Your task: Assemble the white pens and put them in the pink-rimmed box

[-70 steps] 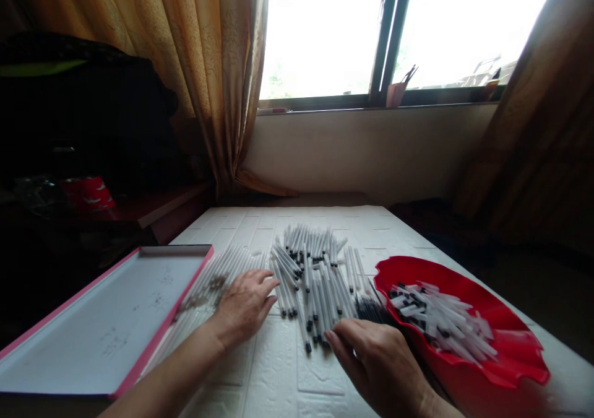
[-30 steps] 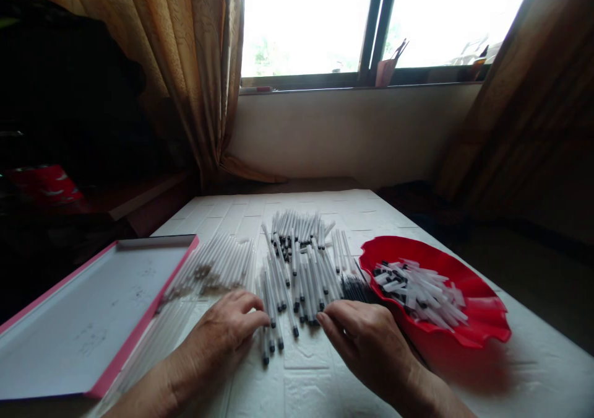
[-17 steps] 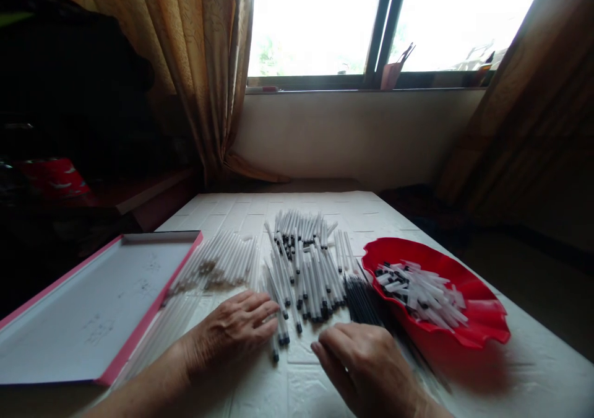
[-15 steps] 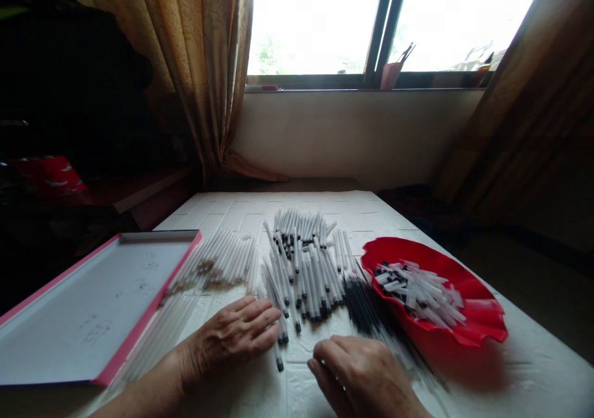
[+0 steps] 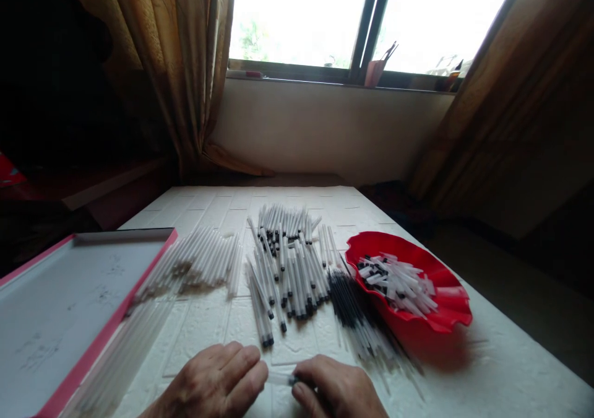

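Observation:
Close to the near edge of the table, a clear pen barrel with a black end plug lies crosswise between my two hands. My left hand is closed round its left part, most of which the fingers hide. The thumb and fingers of my right hand pinch it at the black end. Just beyond is a pile of clear pen barrels with black plugs. Thin black-filled ink refills lie right of the pile. Clear barrels without visible plugs are heaped on the left.
A red wavy-edged bowl holds white and black pen caps on the right. A pink-rimmed white tray stands at the left, beside more clear tubes. The white table reaches toward a window wall with curtains.
My left hand has drawn back from the plugged barrels toward me, with one barrel. My right hand has closed on its black end. The whole view has shifted a little.

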`<state>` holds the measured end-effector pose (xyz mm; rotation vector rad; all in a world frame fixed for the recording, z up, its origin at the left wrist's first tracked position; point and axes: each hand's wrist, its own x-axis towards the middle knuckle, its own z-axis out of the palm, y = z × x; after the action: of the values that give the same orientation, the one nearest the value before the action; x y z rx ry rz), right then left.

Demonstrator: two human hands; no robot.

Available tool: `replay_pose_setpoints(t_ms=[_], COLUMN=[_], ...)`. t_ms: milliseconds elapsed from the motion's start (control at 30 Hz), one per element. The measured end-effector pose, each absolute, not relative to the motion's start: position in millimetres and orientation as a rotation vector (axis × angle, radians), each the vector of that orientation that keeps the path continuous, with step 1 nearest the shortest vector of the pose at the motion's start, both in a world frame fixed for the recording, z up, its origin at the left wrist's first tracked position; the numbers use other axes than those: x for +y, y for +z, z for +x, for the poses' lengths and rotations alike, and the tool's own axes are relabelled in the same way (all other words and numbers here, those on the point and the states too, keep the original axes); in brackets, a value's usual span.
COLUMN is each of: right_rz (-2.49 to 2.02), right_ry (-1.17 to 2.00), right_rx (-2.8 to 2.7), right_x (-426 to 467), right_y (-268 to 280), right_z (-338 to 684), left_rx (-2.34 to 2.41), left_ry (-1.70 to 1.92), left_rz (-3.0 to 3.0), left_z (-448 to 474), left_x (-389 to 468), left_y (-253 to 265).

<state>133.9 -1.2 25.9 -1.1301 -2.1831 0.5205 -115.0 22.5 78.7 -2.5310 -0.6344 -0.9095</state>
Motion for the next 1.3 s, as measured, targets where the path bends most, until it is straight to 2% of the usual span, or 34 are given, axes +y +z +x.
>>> replay_pose_setpoints(t_ms=[167, 300, 567, 733, 1300], right_rz=[-1.182, -1.16, -0.862, -0.736, -0.942], right_ry=[0.716, 0.637, 0.372, 0.324, 0.776], right_rx=[-1.952, -1.786, -2.087, -2.125, -2.129], right_x=[-1, -1, 26, 38, 28], right_y=[23, 20, 64, 55, 57], right_z=[130, 125, 135, 130, 129], left_rx=[-0.783, -0.807, -0.941, -1.036, -0.982], left_ry=[-0.904, -0.951, -0.952, -0.895, -0.851], left_rz=[-2.538, -2.541, -2.652, -2.714, -2.631], left_z=[-122, -127, -134, -138, -137], left_x=[27, 29, 29, 24, 17], left_y=[74, 67, 50, 53, 53])
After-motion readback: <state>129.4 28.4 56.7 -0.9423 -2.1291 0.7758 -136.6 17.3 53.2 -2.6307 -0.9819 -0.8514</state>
